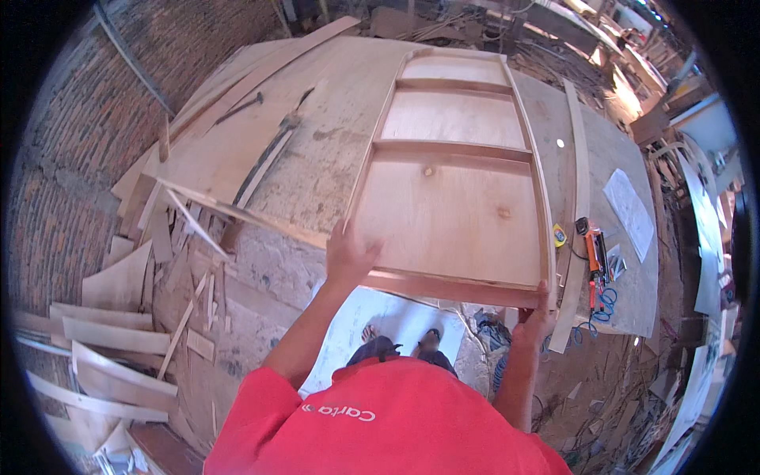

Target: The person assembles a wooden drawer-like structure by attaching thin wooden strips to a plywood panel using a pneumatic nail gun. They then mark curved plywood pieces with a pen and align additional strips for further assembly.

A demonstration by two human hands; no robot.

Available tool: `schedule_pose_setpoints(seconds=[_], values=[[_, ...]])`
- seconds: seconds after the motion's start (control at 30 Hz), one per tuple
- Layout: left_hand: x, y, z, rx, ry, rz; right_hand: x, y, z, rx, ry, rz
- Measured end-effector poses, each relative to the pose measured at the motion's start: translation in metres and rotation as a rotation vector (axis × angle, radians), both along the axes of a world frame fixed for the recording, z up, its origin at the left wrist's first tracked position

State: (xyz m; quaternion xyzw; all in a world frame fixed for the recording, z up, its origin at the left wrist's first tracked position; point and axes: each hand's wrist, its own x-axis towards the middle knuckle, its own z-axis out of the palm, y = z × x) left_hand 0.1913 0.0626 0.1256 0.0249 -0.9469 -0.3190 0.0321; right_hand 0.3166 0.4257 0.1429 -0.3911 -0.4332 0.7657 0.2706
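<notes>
A long shallow wooden frame (455, 218) with a plywood back and two crosspieces lies lengthwise away from me on the workbench. Its near end reaches past the bench's front edge. My left hand (350, 255) grips the left rail by the near corner, fingers outside and thumb over the inner side. At the near right corner, my right hand (536, 318) holds the frame with fingers up its outer side; part of that grip is hidden. Right of the frame lie an orange and black nail gun (594, 253) with a blue coiled hose (606, 305) and a yellow tape measure (559, 235).
The plywood workbench (317, 158) bears a hammer (240, 108), long wooden strips (576, 150) and a paper sheet (631, 207). Offcuts (119, 340) pile up at the left beside a brick wall (87, 127). A white board (380, 317) lies under my feet.
</notes>
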Motion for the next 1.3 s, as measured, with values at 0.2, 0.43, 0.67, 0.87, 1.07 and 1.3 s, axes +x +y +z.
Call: schedule_pose_setpoints(seconds=[0.2, 0.43, 0.67, 0.87, 1.07, 1.3], values=[[-0.001, -0.018, -0.059, 0.265, 0.062, -0.069, -0.029, -0.023, 0.095, 0.382, 0.058, -0.096], [-0.003, -0.012, -0.073, 0.308, -0.192, -0.245, -0.053, -0.046, 0.178, 1.066, 0.057, -0.031], [-0.033, -0.011, 0.129, 0.602, 0.421, -0.309, -0.063, -0.106, 0.209, 1.304, 0.127, 0.084], [-0.032, 0.040, 0.200, 0.502, 0.683, -0.226, -0.054, -0.144, 0.196, 1.461, 0.128, 0.083], [-0.028, 0.077, 0.234, 1.214, 0.250, -0.404, -0.056, -0.175, 0.190, 1.647, 0.340, 0.130], [-0.019, 0.028, 0.237, 1.172, 0.086, -0.238, -0.039, -0.177, 0.193, 1.398, 0.490, 0.669]])
